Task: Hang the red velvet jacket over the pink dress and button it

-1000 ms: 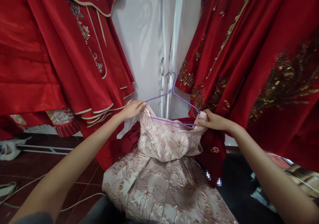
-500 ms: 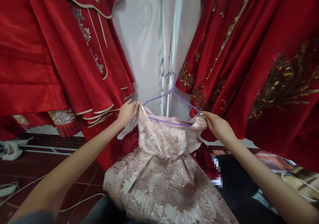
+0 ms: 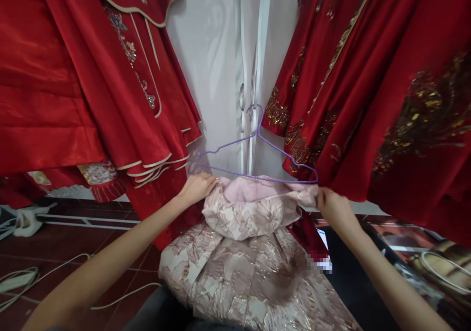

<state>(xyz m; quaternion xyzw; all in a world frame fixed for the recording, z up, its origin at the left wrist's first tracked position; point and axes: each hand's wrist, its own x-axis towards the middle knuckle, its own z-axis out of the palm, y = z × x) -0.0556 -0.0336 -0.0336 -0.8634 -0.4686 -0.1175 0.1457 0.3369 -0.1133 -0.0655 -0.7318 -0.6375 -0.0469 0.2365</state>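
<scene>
A pink brocade dress (image 3: 243, 252) with a floral pattern lies across my lap, its bodice turned down so the plain pink lining shows. My left hand (image 3: 196, 189) is closed on the left edge of the bodice top. My right hand (image 3: 331, 208) grips the right edge. A purple wire hanger (image 3: 257, 149) stands above the neckline, its bar just over the cloth and its hook up by the white wall; both its shoulders are bare.
Red embroidered gowns hang close on the left (image 3: 91, 76) and the right (image 3: 386, 100). A white wall corner with vertical rails (image 3: 250, 51) is straight ahead. White cables (image 3: 22, 279) trail over the dark red tile floor. A coiled cable (image 3: 441, 272) lies at the lower right.
Both hands pulled the bodice top down and outward. The hanger's shoulders, covered by the dress before, now stand bare above the neckline, and the lining is folded open.
</scene>
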